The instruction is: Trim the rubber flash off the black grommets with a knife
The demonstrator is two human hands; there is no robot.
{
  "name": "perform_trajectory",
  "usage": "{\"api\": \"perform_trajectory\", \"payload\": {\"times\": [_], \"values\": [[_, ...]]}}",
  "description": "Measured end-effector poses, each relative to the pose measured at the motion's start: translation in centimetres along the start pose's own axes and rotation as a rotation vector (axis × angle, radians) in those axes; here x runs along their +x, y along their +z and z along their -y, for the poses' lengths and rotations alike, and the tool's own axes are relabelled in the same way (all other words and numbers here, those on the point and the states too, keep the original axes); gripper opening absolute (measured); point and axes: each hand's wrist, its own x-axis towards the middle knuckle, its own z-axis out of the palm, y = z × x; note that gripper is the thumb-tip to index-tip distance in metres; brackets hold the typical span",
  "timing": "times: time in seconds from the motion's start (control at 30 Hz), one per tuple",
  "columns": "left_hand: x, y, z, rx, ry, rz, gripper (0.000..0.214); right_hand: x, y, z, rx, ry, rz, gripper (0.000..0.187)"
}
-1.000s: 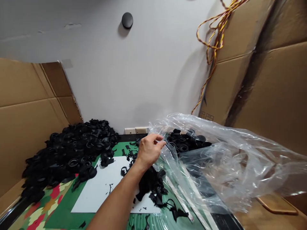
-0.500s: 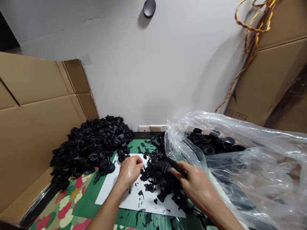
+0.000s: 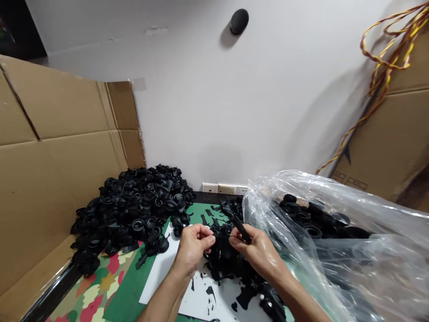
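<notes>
My left hand (image 3: 191,250) is closed, thumb and forefinger pinched on one edge of a black rubber part (image 3: 221,242). The part spans the gap between my two hands, and its outline blends into the dark scraps behind it. My right hand (image 3: 263,251) grips a slim black-handled tool (image 3: 241,228), its working end hard to make out. The thumb and fingertip of that hand also meet the part's right edge. Black rubber scraps (image 3: 247,295) lie beneath both hands on a white sheet (image 3: 164,277).
A large heap of ribbed black rubber parts (image 3: 134,205) stands at left by a cardboard wall (image 3: 73,156). On the right, a clear plastic bag (image 3: 355,264) holds more black round parts (image 3: 311,223). A green mat (image 3: 125,290) lies under the sheet. Wall sockets (image 3: 226,189) are behind.
My hands have come together, and my left fingers now pinch the part's edge. The ribbed piece by my right hand is no longer distinct. The view has shifted, so the scene sits further right.
</notes>
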Motion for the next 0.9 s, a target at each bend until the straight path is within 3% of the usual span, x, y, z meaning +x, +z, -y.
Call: {"api": "perform_trajectory", "payload": {"times": [0.13, 0.37, 0.47, 0.63, 0.73, 0.9], "values": [[-0.4, -1.3, -0.4, -0.043, 0.074, -0.105, 0.009, 0.2, 1.1, 0.5, 0.088, -0.019, -0.049, 0.011], [-1.9, -1.3, 0.1, -0.032, 0.066, -0.033, 0.019, -0.5, 3.0, 0.9, 0.179, -0.149, -0.104, 0.014], [-2.2, -1.1, 0.3, 0.021, 0.077, -0.071, 0.021, -0.6, 3.2, 0.4, 0.200, -0.185, -0.097, 0.014], [-2.7, -1.1, 0.6, 0.093, 0.173, -0.229, 0.025, -0.3, 2.8, 0.0, 0.091, -0.034, -0.005, 0.008], [-3.2, -1.1, 0.7, 0.135, 0.203, -0.268, 0.023, -0.5, 2.6, 0.4, 0.129, -0.046, -0.017, 0.009], [-4.2, -1.2, 0.2, 0.335, 0.463, -0.197, 0.020, -0.6, 2.2, 1.7, 0.203, -0.095, -0.053, 0.010]]}}
